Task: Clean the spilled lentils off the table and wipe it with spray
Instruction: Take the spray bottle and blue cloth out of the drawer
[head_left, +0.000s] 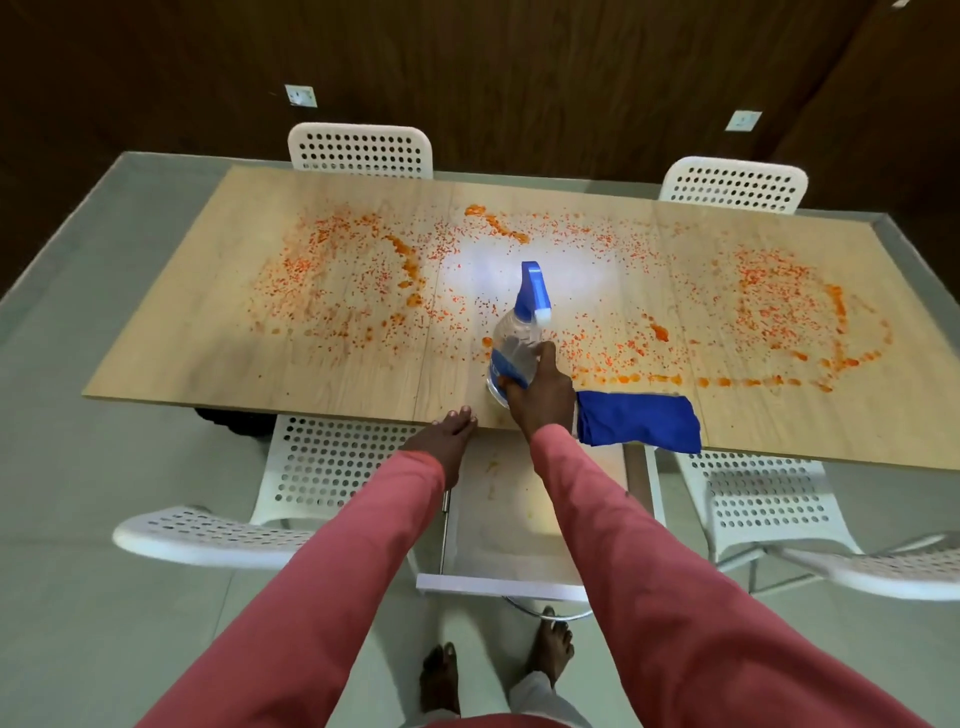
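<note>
My right grip (540, 395) clamped round the spray bottle (514, 348), left grip (447, 431) flat and relaxed on the wooden bench (208, 338) edge, orange lentils (337, 280) scattered beyond, blue cloth (639, 418) just right, white chairs (361, 150) around.

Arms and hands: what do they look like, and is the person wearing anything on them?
Both arms wear long sleeves of plain pinkish-red cloth, the left sleeve and the right sleeve, reaching down to the wrists. The left hand and right hand are bare: no gloves. No rings, watch or markings show.
</note>
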